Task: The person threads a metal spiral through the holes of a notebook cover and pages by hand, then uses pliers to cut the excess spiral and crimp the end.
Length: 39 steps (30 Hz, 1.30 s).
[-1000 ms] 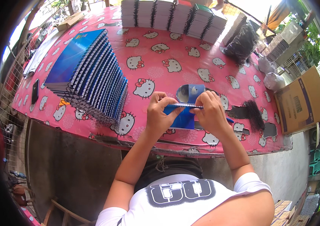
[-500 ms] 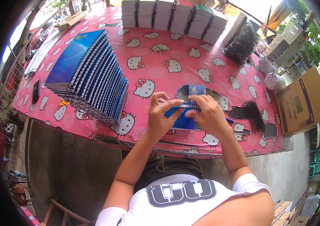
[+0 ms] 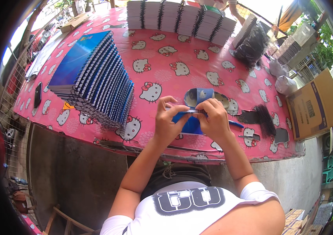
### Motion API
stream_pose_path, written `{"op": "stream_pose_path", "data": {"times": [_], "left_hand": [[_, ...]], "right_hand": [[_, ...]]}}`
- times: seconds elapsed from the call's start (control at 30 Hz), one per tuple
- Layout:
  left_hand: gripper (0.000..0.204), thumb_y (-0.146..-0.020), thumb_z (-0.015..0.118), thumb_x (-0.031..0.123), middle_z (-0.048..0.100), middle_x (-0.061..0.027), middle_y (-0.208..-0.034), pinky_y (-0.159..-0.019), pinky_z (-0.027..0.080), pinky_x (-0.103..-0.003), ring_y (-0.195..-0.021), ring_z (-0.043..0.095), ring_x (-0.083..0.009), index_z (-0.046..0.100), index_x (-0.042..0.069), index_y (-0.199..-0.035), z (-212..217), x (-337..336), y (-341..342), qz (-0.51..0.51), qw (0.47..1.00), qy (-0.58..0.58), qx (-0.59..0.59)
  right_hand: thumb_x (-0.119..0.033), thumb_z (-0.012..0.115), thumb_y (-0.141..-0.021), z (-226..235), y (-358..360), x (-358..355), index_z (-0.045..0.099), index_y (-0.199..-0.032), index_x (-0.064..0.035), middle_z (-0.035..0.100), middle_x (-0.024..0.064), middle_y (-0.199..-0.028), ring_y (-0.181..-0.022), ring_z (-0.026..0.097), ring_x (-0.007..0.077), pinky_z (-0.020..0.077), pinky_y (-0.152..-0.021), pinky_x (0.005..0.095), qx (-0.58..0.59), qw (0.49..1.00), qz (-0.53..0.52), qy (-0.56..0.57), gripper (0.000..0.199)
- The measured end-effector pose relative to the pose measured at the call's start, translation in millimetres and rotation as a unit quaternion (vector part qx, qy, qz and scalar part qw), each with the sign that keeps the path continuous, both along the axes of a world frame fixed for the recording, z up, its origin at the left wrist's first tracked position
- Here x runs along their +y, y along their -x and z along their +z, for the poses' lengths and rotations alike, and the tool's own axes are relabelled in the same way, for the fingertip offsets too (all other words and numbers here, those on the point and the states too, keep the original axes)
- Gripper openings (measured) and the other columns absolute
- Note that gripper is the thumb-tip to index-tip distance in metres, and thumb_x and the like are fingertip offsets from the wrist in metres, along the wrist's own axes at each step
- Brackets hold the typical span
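A blue-covered notebook (image 3: 192, 126) stands between my hands near the table's front edge, its upper edge toward the far side. My left hand (image 3: 170, 117) is closed, thumb and finger pinching that edge from the left. My right hand (image 3: 213, 115) pinches the same edge from the right, its fingertips almost meeting the left ones. The binding under the fingers is mostly hidden. Just beyond my hands lies a light-blue, slipper-shaped item (image 3: 199, 96). A blue pen (image 3: 235, 124) rests right of my right hand.
A tall stack of blue spiral notebooks (image 3: 96, 78) stands at left, a phone (image 3: 38, 94) beyond it. More notebook stacks (image 3: 170, 15) line the far edge. Black binding coils (image 3: 266, 119), a black plastic bag (image 3: 250, 47) and a cardboard box (image 3: 315, 105) are at right.
My right hand has drawn its fingers together at the notebook's edge and shifted slightly left. The pen shows more. Across the table another person's arm has come into view.
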State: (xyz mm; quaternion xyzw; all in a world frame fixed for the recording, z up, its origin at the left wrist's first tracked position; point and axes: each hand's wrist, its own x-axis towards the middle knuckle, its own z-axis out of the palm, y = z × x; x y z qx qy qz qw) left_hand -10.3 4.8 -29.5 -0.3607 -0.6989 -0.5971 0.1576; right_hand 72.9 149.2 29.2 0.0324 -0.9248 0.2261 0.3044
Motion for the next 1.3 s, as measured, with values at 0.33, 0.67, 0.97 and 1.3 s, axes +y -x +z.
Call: {"op": "stream_pose_path", "data": {"times": [0.33,0.67,0.97,1.3], "left_hand": [[0.028,-0.064,0.085,0.006,0.05,-0.0072,-0.106,-0.072,0.049,-0.031,-0.079,0.053,-0.0153,0.074,0.013,-0.088,3,-1,0,-0.003,1.0,0.017,-0.016],[0.028,-0.063,0.086,0.008,0.051,-0.0067,-0.107,-0.075,0.049,-0.031,-0.087,0.054,-0.0178,0.071,0.01,-0.087,11,-1,12,-0.069,0.997,0.039,-0.006],[0.033,-0.065,0.087,0.014,0.053,-0.0076,-0.1,-0.077,0.049,-0.034,-0.095,0.054,-0.0208,0.062,0.007,-0.087,10,-4,14,-0.067,0.997,0.043,-0.02],[0.033,-0.076,0.08,0.009,0.06,-0.0073,-0.103,-0.077,0.052,-0.031,-0.09,0.062,-0.0158,0.061,0.004,-0.104,-7,-10,17,-0.084,0.972,-0.066,-0.21]], "right_hand": [[-0.002,0.068,-0.075,-6,2,6,0.065,-0.082,-0.0028,0.062,0.0117,-0.08,-0.085,0.06,0.0315,0.0475,-0.075,0.0401,-0.052,0.998,0.013,0.037,0.007],[-0.017,0.071,-0.073,-21,9,121,0.058,-0.112,-0.0042,0.065,0.0203,-0.09,-0.092,0.064,0.0368,0.0508,-0.079,0.0445,-0.271,0.943,-0.08,-0.174,0.043],[-0.017,0.075,-0.08,-26,25,111,0.061,-0.097,-0.0011,0.066,0.0043,-0.092,-0.085,0.06,0.0112,0.0487,-0.078,0.0262,-0.203,0.96,0.133,0.141,0.027],[0.004,0.071,-0.066,-1,31,92,0.064,-0.092,-0.0019,0.067,0.0046,-0.082,-0.081,0.059,0.0086,0.0499,-0.073,0.0278,-0.202,0.92,0.155,0.299,0.027]]}}
